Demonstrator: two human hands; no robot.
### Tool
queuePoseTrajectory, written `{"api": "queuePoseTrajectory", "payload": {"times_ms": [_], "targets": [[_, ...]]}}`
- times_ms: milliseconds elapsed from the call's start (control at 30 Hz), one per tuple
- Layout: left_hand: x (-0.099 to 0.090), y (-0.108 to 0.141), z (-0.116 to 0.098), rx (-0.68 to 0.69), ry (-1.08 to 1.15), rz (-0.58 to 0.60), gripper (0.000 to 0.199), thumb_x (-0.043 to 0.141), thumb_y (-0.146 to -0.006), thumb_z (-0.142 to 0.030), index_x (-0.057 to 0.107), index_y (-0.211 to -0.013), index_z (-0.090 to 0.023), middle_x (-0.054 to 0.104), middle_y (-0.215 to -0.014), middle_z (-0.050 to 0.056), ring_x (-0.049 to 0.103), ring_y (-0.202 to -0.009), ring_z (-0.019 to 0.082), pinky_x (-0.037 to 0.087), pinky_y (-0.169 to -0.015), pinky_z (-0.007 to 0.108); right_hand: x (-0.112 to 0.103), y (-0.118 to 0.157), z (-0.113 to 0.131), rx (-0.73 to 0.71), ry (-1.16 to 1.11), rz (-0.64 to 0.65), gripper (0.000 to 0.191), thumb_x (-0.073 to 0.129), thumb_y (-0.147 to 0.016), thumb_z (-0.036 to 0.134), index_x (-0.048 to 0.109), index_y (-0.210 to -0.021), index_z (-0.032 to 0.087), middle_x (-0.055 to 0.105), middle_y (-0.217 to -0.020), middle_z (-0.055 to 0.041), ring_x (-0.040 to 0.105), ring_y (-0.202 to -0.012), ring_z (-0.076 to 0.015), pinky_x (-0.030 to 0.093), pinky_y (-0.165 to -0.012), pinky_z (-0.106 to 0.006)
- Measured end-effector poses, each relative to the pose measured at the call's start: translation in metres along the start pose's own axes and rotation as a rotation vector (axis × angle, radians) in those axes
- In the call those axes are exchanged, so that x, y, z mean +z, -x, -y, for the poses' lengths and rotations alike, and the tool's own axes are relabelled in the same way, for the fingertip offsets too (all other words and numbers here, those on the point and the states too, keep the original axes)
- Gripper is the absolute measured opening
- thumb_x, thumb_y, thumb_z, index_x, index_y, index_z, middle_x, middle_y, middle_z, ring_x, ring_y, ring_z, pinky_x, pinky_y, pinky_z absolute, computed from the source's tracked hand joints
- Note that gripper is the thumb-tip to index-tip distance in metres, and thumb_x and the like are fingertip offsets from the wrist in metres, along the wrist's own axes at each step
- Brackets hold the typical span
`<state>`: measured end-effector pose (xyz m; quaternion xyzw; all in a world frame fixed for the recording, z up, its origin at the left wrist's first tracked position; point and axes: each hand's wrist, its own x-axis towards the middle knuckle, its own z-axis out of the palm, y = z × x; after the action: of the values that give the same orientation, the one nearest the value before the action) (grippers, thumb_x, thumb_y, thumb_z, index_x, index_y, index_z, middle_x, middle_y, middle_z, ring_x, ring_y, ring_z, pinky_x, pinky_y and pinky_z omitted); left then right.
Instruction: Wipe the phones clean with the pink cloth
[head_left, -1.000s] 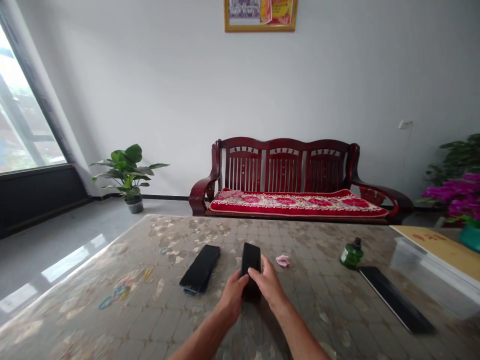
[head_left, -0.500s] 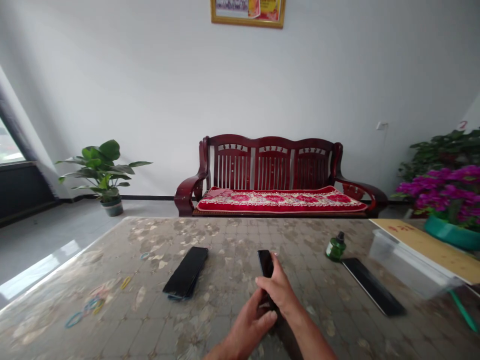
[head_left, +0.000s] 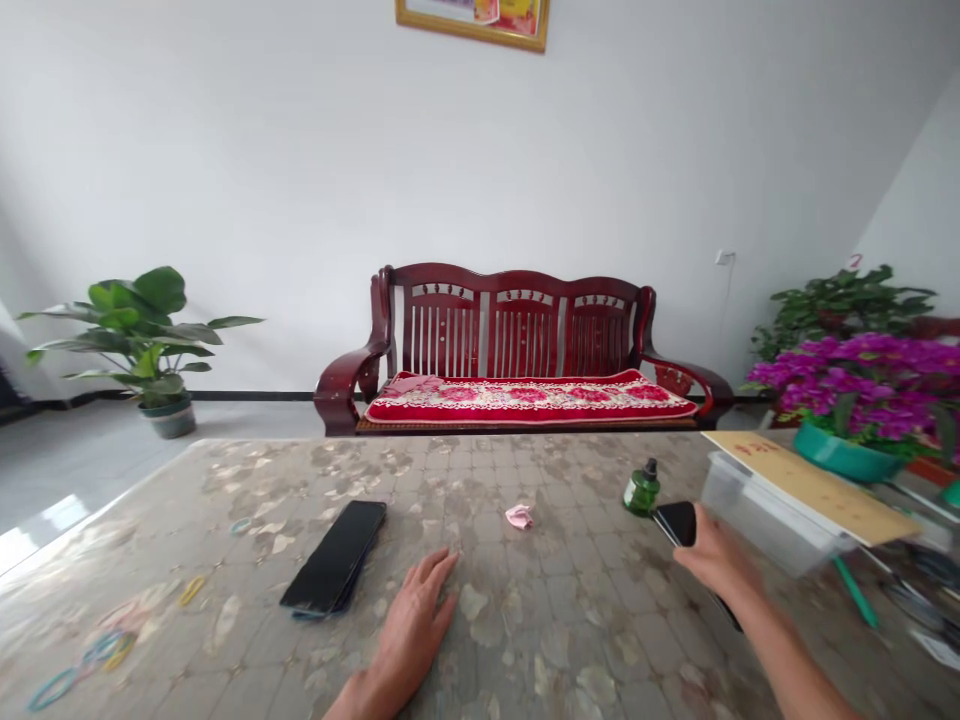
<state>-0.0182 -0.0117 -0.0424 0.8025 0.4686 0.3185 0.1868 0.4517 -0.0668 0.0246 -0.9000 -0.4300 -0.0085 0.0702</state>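
Note:
My right hand, at the right of the table, is closed on a black phone, thumb across its top. A dark lower end shows beneath the wrist; I cannot tell whether that is the same phone or another under it. My left hand is empty over the middle of the table, its fingers stretched out. To its left lies a small stack of dark phones, the top one screen up. A crumpled pink tissue lies between the hands, farther back.
Beside the right hand stand a green bottle with a black cap and a clear plastic box under a tan board. Coloured rubber bands lie at the left. Purple flowers stand at the back right; a wooden bench is beyond.
My hands have parted. The right hand has carried the phone to the right, where another phone lay; the left has let go and moved left. The pink tissue is now visible. The view has turned right.

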Motion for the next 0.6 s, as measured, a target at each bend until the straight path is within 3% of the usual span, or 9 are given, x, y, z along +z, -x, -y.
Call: {"api": "queuePoseTrajectory", "payload": {"times_ms": [200,433,600], "targets": [[0.004,-0.002,0.006,0.051,-0.029,-0.041,0.037,0.052,-0.084,-0.024,0.070,-0.117,-0.021,0.065,-0.124,0.012,0.061,-0.114,0.029,0.049,-0.100,0.045,0.009,-0.025,-0.011,-0.029,0.120,0.020,0.073,0.055,-0.074,0.026,0.036,-0.144,0.014,0.058,-0.125,-0.0191,0.058,-0.116,-0.0333,0.049,-0.086,-0.040],[-0.003,-0.002,0.001,0.032,-0.004,0.006,0.032,0.053,-0.085,-0.024,0.073,-0.110,-0.024,0.065,-0.122,0.011,0.061,-0.114,0.029,0.049,-0.099,0.045,0.025,-0.042,-0.020,-0.067,0.102,0.083,0.079,0.057,-0.074,0.031,0.034,-0.147,0.009,0.059,-0.125,-0.0214,0.058,-0.116,-0.0346,0.046,-0.090,-0.041],[-0.006,-0.002,-0.004,0.019,-0.006,0.030,0.030,0.054,-0.084,-0.024,0.074,-0.107,-0.024,0.066,-0.121,0.011,0.061,-0.112,0.029,0.050,-0.098,0.044,0.029,-0.046,-0.022,-0.034,0.102,0.087,0.081,0.058,-0.074,0.039,0.036,-0.148,0.012,0.056,-0.134,-0.0199,0.053,-0.123,-0.0377,0.046,-0.090,-0.045]]}}
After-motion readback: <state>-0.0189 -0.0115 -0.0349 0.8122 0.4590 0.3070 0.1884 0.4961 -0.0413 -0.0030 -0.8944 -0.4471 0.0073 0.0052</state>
